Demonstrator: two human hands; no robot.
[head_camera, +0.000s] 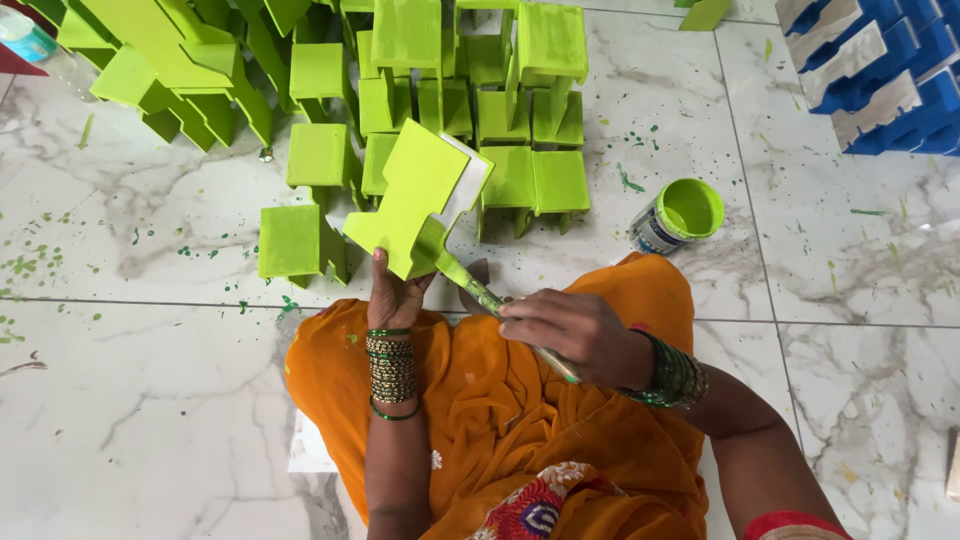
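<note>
Gripping a green wooden piece (415, 200) in our left hand (397, 293) above the marble floor (150, 400), our right hand (575, 335) closed around a paintbrush (480, 292) touching its lower edge, open paint can (680, 215) near, right.

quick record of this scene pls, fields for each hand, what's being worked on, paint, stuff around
left hand: left hand holds a green-painted block piece by its lower end, tilted up off the floor
right hand: right hand has its grip around a paint-smeared brush, bristles at the piece's lower edge
piece: mostly green, one white side unpainted
paint: open can of green paint on the marble floor
around: rows of green pieces ahead; blue and white pieces at upper right
</note>
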